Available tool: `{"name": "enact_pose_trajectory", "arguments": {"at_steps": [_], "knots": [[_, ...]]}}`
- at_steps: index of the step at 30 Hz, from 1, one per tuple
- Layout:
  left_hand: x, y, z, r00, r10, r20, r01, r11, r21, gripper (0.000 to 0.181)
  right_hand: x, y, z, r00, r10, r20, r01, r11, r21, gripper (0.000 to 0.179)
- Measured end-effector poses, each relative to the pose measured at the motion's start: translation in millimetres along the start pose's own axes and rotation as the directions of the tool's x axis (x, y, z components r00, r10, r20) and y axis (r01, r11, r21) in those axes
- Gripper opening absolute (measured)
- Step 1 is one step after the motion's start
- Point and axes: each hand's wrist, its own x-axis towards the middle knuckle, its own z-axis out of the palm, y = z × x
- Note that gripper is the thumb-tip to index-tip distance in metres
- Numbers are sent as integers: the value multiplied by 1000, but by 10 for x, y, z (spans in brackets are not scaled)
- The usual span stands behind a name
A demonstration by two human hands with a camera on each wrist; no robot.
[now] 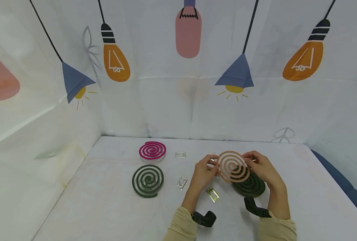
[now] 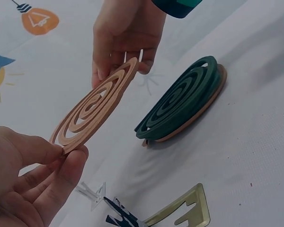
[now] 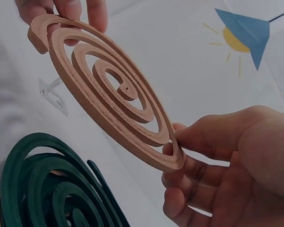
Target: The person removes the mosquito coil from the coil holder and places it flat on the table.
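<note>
A tan mosquito coil (image 3: 127, 92) is held up between both hands, tilted, above the table. My left hand (image 1: 203, 172) pinches its left edge between thumb and fingers. On the opposite edge, my right hand (image 1: 264, 169) pinches it the same way. Beneath and to the right lies a dark green coil (image 1: 255, 187), partly covered by the tan one in the head view; the left wrist view shows a tan edge under this green coil. Close to the left fingers a small shiny metal piece (image 1: 213, 160) shows. A gold metal coil stand (image 1: 212, 194) lies below the left hand.
On the left side of the white table (image 1: 106, 201) lie a magenta coil (image 1: 152, 158) and a green coil (image 1: 148, 179). Two silver stands (image 1: 182, 183) rest between them and the left hand. A white printed cloth (image 1: 166, 110) hangs behind the table.
</note>
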Motion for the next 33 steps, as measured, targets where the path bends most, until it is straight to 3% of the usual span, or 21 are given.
{"name": "enact_pose_trajectory", "arguments": {"at_steps": [9, 33], "knots": [[7, -9, 32, 1000, -13, 24, 13, 1000, -4, 32, -6, 40, -29, 1000, 14, 20, -14, 1000, -22, 32], [-33, -8, 138, 997, -15, 75, 3, 988, 152, 37, -76, 127, -68, 1000, 28, 13, -27, 998, -60, 28]]}}
